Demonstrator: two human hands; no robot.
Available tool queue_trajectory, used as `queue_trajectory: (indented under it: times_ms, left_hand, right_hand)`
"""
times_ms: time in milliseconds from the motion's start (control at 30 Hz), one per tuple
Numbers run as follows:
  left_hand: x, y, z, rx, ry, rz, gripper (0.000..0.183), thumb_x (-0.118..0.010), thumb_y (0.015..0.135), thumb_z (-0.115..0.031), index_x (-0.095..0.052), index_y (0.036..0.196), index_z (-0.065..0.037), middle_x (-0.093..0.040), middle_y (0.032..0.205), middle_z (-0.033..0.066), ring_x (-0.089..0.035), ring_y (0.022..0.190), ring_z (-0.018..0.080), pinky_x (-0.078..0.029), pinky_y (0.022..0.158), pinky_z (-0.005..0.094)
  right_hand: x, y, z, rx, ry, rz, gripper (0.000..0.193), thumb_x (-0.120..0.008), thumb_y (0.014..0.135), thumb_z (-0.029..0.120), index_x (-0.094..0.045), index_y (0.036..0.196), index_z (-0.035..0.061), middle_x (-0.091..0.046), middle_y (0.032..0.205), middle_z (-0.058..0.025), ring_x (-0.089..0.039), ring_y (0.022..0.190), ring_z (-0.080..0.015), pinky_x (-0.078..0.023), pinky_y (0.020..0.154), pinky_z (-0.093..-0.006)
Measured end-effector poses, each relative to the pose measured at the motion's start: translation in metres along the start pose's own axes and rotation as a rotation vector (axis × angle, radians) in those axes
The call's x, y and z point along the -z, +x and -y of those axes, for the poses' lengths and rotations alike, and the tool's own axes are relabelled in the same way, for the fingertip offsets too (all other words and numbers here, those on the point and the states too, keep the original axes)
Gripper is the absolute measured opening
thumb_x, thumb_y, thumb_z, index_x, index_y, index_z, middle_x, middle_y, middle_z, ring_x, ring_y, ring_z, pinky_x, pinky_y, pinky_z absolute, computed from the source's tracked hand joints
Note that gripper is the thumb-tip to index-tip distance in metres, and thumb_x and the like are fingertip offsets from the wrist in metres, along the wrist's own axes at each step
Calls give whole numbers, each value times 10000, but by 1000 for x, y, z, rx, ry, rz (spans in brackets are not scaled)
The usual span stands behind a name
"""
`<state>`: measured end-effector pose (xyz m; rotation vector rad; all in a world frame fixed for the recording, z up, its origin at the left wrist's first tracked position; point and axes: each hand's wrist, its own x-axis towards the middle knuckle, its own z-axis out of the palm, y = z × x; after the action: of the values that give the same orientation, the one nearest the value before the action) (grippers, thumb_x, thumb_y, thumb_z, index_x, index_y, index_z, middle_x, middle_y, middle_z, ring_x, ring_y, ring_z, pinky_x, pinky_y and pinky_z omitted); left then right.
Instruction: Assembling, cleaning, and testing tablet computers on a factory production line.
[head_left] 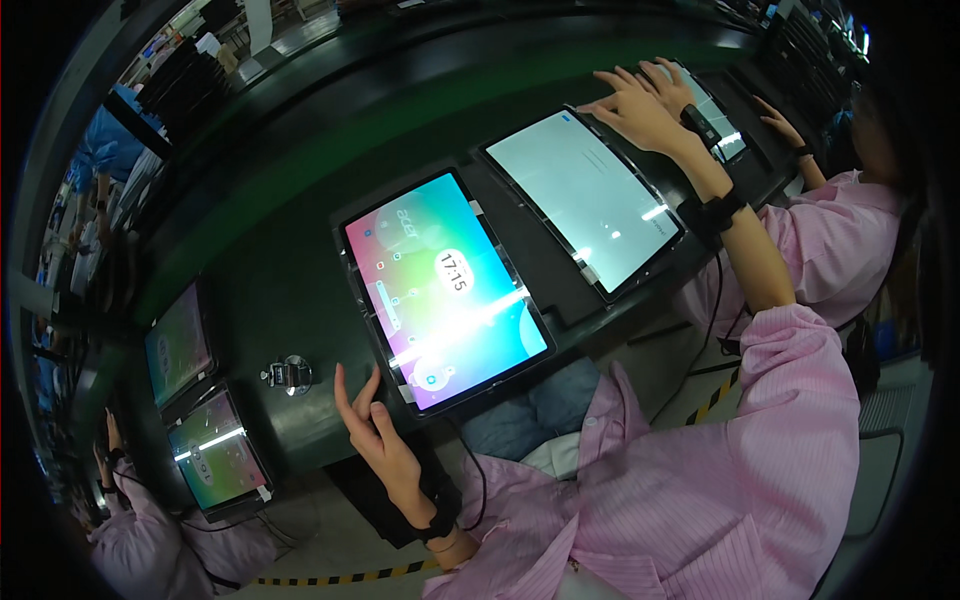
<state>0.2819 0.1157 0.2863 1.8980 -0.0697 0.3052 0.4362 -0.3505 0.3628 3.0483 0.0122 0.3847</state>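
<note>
While I watch from afar, the left hand (388, 450) is raised with fingers spread and released, just beside the lower left corner of the lit colourful tablet (450, 290); I cannot tell if a fingertip touches. That tablet lies face up, its near edge close to the front edge of the table (270, 280). The right hand (640, 112) is at the upper right corner of the pale-screened tablet (575, 190), fingers extended, grasping nothing. Between the 2 tablets I get only a narrow strip; leftward, broader room runs toward a round metal fixture (290, 375).
</note>
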Motion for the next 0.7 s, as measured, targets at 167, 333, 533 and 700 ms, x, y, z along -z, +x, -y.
queue_trajectory:
  times_ms: [167, 333, 533, 700]
  left_hand:
    - [-6, 3, 3, -39, 28, -6, 536, -397, 990, -328, -299, 1412, -12, -644, 1117, 161, -560, 937, 172, -369, 910, 303]
    - [0, -1, 4, -4, 26, -7, 475, -363, 999, -285, -326, 1416, -62, -638, 1136, 119, -526, 963, 136, -358, 880, 292]
    - [-2, -2, -4, -16, 37, -36, 447, -372, 989, -229, -355, 1389, -30, -631, 1139, 135, -523, 916, 127, -368, 835, 266]
    - [-5, -16, -18, 113, 120, -230, 199, -467, 962, -144, -552, 1085, -12, -598, 872, 56, -521, 801, 86, -400, 680, 226]
  right_hand:
    - [31, -48, -20, -10, 14, -106, 283, -485, 919, 272, -695, 1102, 224, -403, 1416, -127, -264, 1368, -336, -246, 1098, -449]
    - [62, -126, 25, 31, 194, -196, 185, -620, 801, 173, -735, 868, 44, -499, 1336, -150, -317, 1337, -368, -286, 1071, -430]
    - [43, -174, 32, -72, 270, -211, 201, -590, 802, 138, -729, 885, 19, -527, 1309, -155, -374, 1307, -354, -318, 1048, -411]
    - [67, -184, 87, -126, 454, -340, 263, -496, 858, 85, -716, 996, 51, -599, 1204, -131, -438, 1260, -331, -328, 1033, -403]
